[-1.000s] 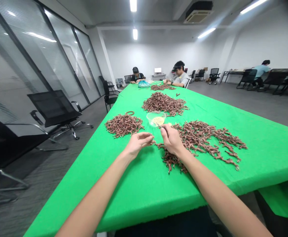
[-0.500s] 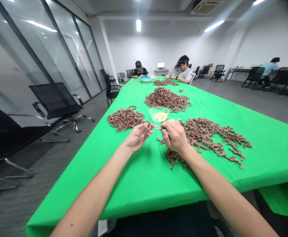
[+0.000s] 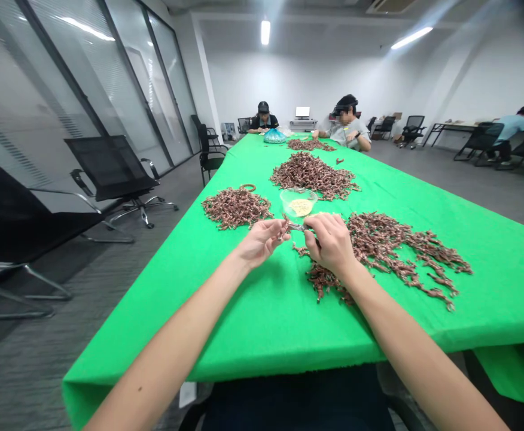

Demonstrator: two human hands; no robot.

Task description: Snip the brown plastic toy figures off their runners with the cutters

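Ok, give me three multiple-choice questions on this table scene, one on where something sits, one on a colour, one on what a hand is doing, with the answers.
1. Where does the clear bowl sit?
A. Just beyond the two hands
B. On a chair
C. At the far end by the co-workers

2. What colour is the tablecloth?
A. White
B. Green
C. Blue

3. What is the left hand doing?
A. Lying flat on the cloth
B. Hanging below the table
C. Pinching a small brown piece at its fingertips

Answers: 1 A, the bowl stands on the cloth right past the left hand and right hand. 2 B, bright green covers the whole table. 3 C, its fingers close on the piece, raised off the cloth.
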